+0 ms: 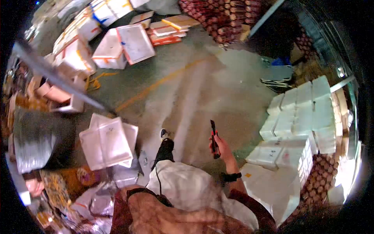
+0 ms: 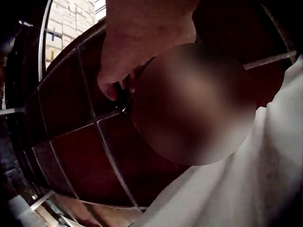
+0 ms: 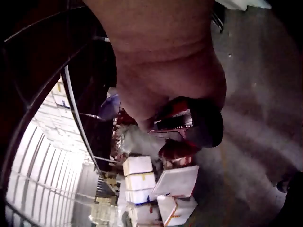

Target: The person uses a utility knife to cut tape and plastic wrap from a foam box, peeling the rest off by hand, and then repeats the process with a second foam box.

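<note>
Overall, a concrete floor [image 1: 194, 89] fills the centre of the head view, crossed by a yellow line [image 1: 163, 80]. White foam boxes [image 1: 300, 117] are stacked at the right of the frame; more foam boxes [image 1: 109, 142] lie at centre left and others [image 1: 117, 45] at upper left. Red mesh sacks [image 1: 222, 17] sit at top centre. The right hand [image 1: 222, 147], right of centre, has its fingers wrapped around a red-and-black utility knife [image 1: 214, 138], held upright above the floor. The left hand [image 2: 124, 56] appears only in the left wrist view; whether its fingers are clenched cannot be told.
</note>
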Available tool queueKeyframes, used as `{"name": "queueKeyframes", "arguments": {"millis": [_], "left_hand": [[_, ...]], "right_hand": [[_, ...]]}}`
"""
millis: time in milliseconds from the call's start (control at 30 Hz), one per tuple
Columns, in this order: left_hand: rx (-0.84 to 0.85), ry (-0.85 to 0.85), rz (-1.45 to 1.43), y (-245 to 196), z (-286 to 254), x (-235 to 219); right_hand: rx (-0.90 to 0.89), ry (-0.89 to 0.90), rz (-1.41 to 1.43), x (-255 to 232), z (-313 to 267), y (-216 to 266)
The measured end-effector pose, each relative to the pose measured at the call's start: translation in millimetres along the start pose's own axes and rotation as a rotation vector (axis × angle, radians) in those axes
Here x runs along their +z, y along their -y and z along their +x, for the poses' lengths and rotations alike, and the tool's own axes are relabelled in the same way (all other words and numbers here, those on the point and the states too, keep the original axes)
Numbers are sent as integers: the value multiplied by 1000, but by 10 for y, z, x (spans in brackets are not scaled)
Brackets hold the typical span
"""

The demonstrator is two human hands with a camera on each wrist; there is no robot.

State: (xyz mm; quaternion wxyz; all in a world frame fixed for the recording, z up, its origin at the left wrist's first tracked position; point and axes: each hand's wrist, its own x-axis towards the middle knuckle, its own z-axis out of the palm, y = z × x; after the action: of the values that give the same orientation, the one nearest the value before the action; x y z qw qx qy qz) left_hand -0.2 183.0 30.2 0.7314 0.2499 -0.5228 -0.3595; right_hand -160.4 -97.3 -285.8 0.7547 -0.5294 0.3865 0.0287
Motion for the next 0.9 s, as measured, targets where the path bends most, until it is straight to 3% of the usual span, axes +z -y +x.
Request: {"name": "queueKeyframes", "arguments": {"millis": [167,233,300,333,400,433,500,533,600,667,733,833,900], "left_hand": [[-13,82,-18,-32,753,-1032],[-71,60,70,-18,1018,-1548],[-193,2,190,76,1229,-2159],[-277,-50,272,184,1290,-2474],[-537,-117,345,500,1308,-3207],[-663,-162,376,764,1211,-3631],[-797,-477,288,1357,634,-4512],[-839,-718,190,1529,298,-4941],[-846,-1170,84,1609,-364,-5554],[-950,-1474,221,1423,-801,-5858],[-1160,-1586,364,1257,-933,-6007],[-1385,-1571,424,1188,-788,-6245],[-1450,-1519,437,1201,-593,-6382]], "right_hand": [[14,-327,246,-508,877,271],[-15,-350,238,-450,1024,500],[-97,-519,144,-318,1252,408],[124,-400,207,-439,1406,473],[58,-347,332,-1358,2132,-1134],[222,-392,226,-1139,2232,-784],[416,-391,110,-866,2645,-215],[449,-365,74,-786,2958,0],[493,-304,-8,-759,3681,407],[526,-250,-80,-735,4373,956],[523,-209,-131,-747,5071,1431],[443,-104,-110,-912,6433,1913],[406,224,156,-1454,7717,1772]]}}
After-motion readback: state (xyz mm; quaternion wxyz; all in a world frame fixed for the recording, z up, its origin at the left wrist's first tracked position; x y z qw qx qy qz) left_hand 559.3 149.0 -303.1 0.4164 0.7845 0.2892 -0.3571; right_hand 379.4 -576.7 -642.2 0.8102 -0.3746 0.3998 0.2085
